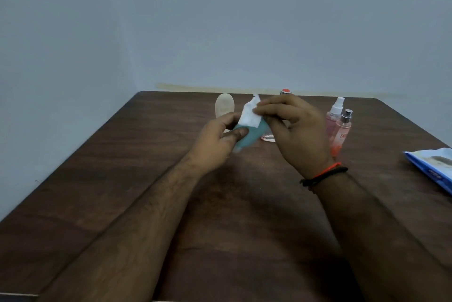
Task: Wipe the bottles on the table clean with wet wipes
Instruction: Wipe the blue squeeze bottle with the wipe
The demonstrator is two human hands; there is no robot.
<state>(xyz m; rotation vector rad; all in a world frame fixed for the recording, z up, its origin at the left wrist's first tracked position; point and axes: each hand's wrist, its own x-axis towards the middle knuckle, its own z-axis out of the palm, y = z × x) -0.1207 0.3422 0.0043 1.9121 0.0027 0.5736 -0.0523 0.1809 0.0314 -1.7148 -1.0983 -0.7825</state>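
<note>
Head view: both hands are up over the dark wooden worktop (151, 179). Left hand (215, 142) has its grip curled round the lower end of a teal bottle (249, 136), holding it tilted off the surface. Right hand (293, 130) pinches a white wet wipe (248, 115) against the bottle's upper part, the wipe draped over the top. Just behind the left grip stands a cream oval bottle (224, 106). Behind the right grip, a red-capped bottle (285, 91) peeks out, mostly hidden. Right of that grip stand 2 pink spray bottles (341, 128), side by side. Further right, at the frame's edge, lies a blue wipes pack (433, 167).
</note>
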